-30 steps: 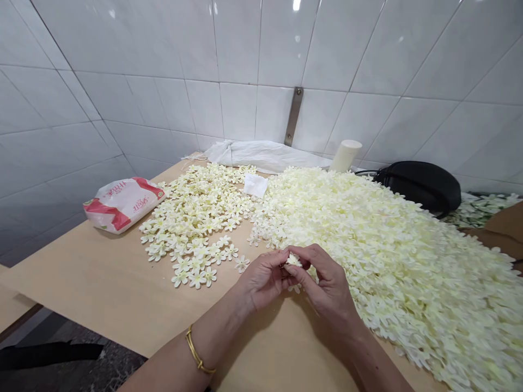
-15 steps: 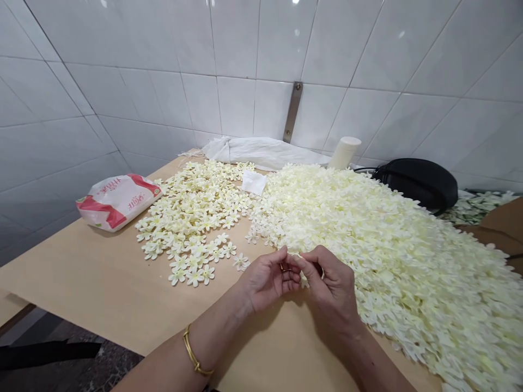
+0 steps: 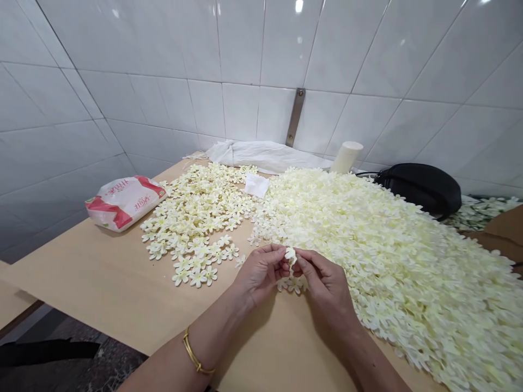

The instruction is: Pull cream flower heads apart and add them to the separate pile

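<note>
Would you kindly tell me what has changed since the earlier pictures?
The held flower, mostly hidden half a second ago, now shows between the fingertips of the left hand and right hand. The left hand has shifted slightly left, now partly covering the loose flower there. The tissue pack, small heap and large heap look unchanged.

The wall [image 3: 241, 109] is covered in smooth, glossy tile, with a dull-sheen metal strip [image 3: 295, 117] fixed on. The surface [image 3: 93, 277] is finished matt and pretty smooth, kinda wood-looking. The flower heap [image 3: 388, 250] is made up of matt, fabric-ish petals [image 3: 425, 305]. The packet [image 3: 125, 202] is wrapped in slightly shiny plastic film, apparently, and the bracelet [image 3: 192, 351] is polished like gold-coloured metal.
</note>
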### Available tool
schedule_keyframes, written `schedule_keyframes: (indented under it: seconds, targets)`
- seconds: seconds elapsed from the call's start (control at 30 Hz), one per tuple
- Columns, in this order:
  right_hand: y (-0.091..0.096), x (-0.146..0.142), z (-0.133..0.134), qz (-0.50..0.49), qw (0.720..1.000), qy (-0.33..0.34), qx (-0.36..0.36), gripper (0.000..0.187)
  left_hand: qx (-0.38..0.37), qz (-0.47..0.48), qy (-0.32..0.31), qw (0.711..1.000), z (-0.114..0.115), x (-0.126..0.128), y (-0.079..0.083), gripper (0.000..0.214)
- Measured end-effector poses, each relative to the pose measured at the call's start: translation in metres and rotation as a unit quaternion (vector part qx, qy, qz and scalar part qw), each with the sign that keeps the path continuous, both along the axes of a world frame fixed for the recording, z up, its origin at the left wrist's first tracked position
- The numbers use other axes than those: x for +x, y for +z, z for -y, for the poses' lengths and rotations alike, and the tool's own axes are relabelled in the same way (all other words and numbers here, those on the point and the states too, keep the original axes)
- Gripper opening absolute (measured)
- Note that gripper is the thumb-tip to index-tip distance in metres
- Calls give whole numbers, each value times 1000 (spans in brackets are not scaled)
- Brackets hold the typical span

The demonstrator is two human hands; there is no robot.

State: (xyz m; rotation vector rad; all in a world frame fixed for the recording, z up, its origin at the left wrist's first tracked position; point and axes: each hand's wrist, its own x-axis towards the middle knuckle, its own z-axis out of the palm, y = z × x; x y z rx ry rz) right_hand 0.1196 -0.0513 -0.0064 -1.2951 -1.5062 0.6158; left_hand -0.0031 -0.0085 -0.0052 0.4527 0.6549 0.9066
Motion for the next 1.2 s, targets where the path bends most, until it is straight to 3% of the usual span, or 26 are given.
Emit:
schedule_keyframes:
  seconds: [0.2, 0.3, 0.4, 0.57, 0.8, 0.97, 1.2]
  targets:
    - [1, 3, -1, -14, 999, -11, 27, 17, -8, 20, -34, 999, -1, -2, -2, 9]
    - [1, 3, -1, -17, 999, 27, 31, 27, -1, 19, -55, 998, 0, -3, -1, 11]
    - [3, 2, 1, -5, 998, 58, 27, 21, 16, 10, -77, 997, 1, -2, -2, 17]
    - [4, -2, 4, 18, 999, 16, 30, 14, 15, 9, -99, 995, 4, 2, -4, 18]
    - [1, -7, 1, -30, 999, -32, -6, 19, 49, -34, -46, 997, 8, 5, 0, 27]
    - [-5, -2, -1, 51, 999, -12, 0, 25, 76, -75, 8, 994, 4, 0, 2, 22]
    - [-5, -4, 0, 146, 988, -13, 35, 22, 19, -53, -1, 998, 1, 2, -2, 28]
